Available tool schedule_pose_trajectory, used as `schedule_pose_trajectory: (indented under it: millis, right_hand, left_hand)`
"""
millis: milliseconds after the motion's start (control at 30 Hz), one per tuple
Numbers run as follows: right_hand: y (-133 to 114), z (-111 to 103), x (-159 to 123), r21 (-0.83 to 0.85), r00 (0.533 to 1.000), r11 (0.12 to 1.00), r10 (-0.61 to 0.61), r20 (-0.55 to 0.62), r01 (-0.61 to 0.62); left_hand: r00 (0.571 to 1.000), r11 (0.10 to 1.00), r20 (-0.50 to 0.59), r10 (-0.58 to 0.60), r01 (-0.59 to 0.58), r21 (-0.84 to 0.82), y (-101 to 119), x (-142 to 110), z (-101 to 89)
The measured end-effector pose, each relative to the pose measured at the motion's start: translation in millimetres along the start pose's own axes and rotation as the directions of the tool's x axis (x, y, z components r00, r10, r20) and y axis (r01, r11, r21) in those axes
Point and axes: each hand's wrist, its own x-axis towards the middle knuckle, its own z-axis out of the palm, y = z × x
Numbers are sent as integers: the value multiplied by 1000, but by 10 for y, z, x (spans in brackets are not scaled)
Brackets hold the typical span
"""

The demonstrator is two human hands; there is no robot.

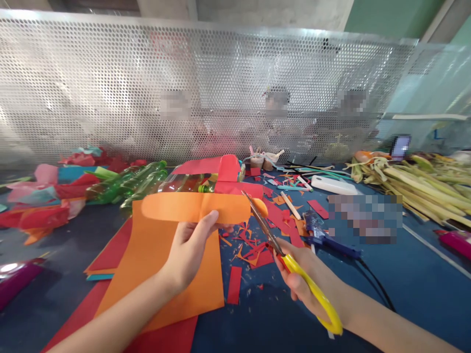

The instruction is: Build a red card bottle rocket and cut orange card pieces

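My left hand [193, 245] pinches a long orange paper strip [172, 207] with rounded ends, thumb in front and fingers behind. The strip has a crease near its middle. In my right hand [305, 274] is a pair of scissors [312, 289] with yellow handles, its blades pointing up and left at the right end of the strip. The blades overlap that end in view; whether paper lies between them I cannot tell. Below the strip, a large orange sheet [165, 274] lies on red sheets [165, 338]. Red and orange scraps [253, 245] are scattered between my hands.
Green plastic bottles [143, 184] and red paper shapes [40, 211] lie at the left. A blue glue gun [331, 240] with a black cord rests at the right, near a white power strip [334, 185]. Dried husks [423, 186] are piled far right. A perforated metal screen [221, 93] stands behind.
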Motion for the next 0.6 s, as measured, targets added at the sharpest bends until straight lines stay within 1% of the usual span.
schedule_pose_trajectory:
  millis: [167, 333, 467, 600]
  right_hand:
    - [12, -9, 20, -14, 1000, 1000, -9, 30, 10]
    - [128, 31, -1, -50, 1000, 999, -16, 13, 16]
    - [186, 53, -33, -57, 999, 998, -31, 25, 32]
    - [137, 53, -49, -89, 997, 993, -69, 40, 72]
  left_hand:
    - [999, 996, -32, -25, 22, -91, 32, 90, 37]
    - [992, 993, -111, -53, 41, -111, 9, 74, 71]
    - [996, 996, -67, -50, 45, -76, 9, 61, 64]
    - [996, 995, 31, -78, 79, -64, 5, 64, 34]
